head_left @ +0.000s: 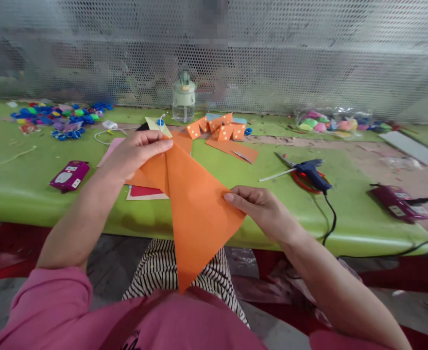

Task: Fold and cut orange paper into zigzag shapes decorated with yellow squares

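Note:
Between my two hands hangs a folded sheet of orange paper (199,209), one pointed corner dropping over the table edge toward my lap. My left hand (137,150) pinches its top corner between thumb and fingers. At the right side, my right hand (259,209) grips the paper's edge, thumb on top. Behind the left hand, more orange paper (148,172) lies over red and pale sheets (146,194). Orange folded pieces with pale dots (231,131) stand farther back, near a flat orange strip (231,149) with a slim metal tool on it.
A blue glue gun (312,174) rests on orange-handled scissors (297,184) at right, its cord running off the front. Purple power blocks (70,176) sit at both sides. A bottle (183,99), blue caps (68,131) and bagged colourful pieces (326,121) line the back by the perforated metal panel.

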A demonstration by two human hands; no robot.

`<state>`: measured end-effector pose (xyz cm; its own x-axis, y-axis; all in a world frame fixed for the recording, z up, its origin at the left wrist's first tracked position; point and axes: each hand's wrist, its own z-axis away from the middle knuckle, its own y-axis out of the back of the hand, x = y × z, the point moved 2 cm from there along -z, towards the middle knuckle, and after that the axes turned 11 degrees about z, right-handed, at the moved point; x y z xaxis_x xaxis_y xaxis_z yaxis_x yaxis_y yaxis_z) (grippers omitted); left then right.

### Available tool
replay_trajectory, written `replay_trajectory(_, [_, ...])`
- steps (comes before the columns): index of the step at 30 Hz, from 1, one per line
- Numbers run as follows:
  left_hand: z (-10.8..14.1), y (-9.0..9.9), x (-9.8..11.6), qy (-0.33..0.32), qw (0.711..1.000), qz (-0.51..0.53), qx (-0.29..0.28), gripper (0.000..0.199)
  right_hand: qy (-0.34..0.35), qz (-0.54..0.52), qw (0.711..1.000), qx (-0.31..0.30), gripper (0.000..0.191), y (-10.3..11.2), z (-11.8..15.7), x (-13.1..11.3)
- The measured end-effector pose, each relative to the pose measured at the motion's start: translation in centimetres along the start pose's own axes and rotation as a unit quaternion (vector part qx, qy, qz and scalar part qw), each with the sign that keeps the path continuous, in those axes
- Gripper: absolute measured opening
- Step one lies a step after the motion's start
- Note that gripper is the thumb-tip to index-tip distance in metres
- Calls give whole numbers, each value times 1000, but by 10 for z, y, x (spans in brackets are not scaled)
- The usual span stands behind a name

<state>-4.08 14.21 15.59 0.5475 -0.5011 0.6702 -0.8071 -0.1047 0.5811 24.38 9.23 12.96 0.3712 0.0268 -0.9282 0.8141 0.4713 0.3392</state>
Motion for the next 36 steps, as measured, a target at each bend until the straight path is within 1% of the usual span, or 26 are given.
replay_trajectory(1, [-4, -5, -12, 50, 997, 60, -11, 40, -11, 3, 1000, 1, 43, 0, -6, 9])
replay_trajectory(2, [-7, -10, -24, 91, 991, 94, -8, 38, -22, 9, 1000, 0, 43, 1, -11, 19])
replay_trajectory(4, [-10, -22, -41, 164, 980, 115, 2, 33, -43, 39, 998, -7, 44, 6, -23, 38])
replay_trajectory(5, [-10, -29, -44, 169, 979, 109, 29, 31, -52, 69, 996, -9, 45, 11, -28, 47])
replay_trajectory(6, [-8, -37, -43, 152, 983, 89, 56, 29, -58, 107, 993, -5, 45, 16, -32, 55])
replay_trajectory(7, [-4, -48, -38, 111, 990, 56, 68, 28, -61, 147, 987, -4, 45, 22, -37, 62])
replay_trajectory(8, [2, -63, -30, 64, 997, 21, 39, 31, -61, 184, 981, -3, 45, 29, -40, 67])
replay_trajectory(9, [8, -81, -20, 22, 1000, -14, -13, 34, -59, 218, 974, -5, 44, 35, -43, 71])
replay_trajectory(10, [16, -101, -10, -22, 994, -39, -99, 37, -56, 249, 967, -12, 43, 42, -44, 73])
replay_trajectory(11, [23, -121, 0, -62, 980, -62, -179, 43, -56, 276, 959, -20, 41, 48, -45, 74])
replay_trajectory(12, [30, -139, 8, -95, 961, -85, -246, 51, -61, 305, 950, -25, 38, 53, -44, 74])
replay_trajectory(13, [36, -154, 13, -106, 943, -111, -294, 62, -74, 343, 936, -24, 35, 56, -42, 74])
replay_trajectory(14, [39, -167, 16, -106, 928, -131, -333, 73, -91, 391, 916, -7, 31, 59, -39, 74])
replay_trajectory(15, [41, -176, 18, -103, 917, -147, -356, 80, -102, 449, 887, 28, 30, 60, -34, 73])
replay_trajectory(16, [42, -182, 18, -97, 911, -158, -368, 86, -98, 511, 851, 78, 31, 60, -28, 72])
replay_trajectory(17, [41, -185, 17, -94, 908, -164, -373, 88, -73, 569, 809, 130, 34, 57, -22, 72])
replay_trajectory(18, [40, -186, 16, -93, 908, -167, -373, 87, -21, 611, 772, 174, 34, 51, -15, 72])
replay_trajectory(19, [39, -186, 15, -94, 909, -168, -370, 86, 48, 633, 748, 192, 33, 43, -9, 74])
replay_trajectory(20, [38, -185, 14, -93, 910, -169, -366, 86, 115, 637, 740, 185, 32, 34, -4, 78])
replay_trajectory(21, [37, -184, 14, -91, 911, -170, -364, 87, 165, 630, 739, 169, 35, 26, 0, 83])
replay_trajectory(23, [36, -182, 13, -81, 913, -172, -360, 90, 210, 613, 747, 152, 42, 16, 5, 96])
replay_trajectory(25, [35, -182, 11, -70, 916, -172, -357, 96, 211, 603, 753, 157, 46, 11, 6, 105])
replay_trajectory(27, [35, -182, 6, -71, 919, -166, -352, 97, 207, 598, 758, 161, 45, 11, 5, 110])
replay_trajectory(30, [32, -177, -8, -75, 926, -160, -335, 95, 206, 587, 765, 166, 42, 13, 5, 109])
replay_trajectory(33, [29, -168, -25, -57, 934, -172, -309, 94, 209, 576, 772, 171, 42, 15, 7, 106])
replay_trajectory(36, [26, -159, -34, -45, 936, -186, -295, 91, 203, 572, 777, 168, 42, 16, 7, 103])
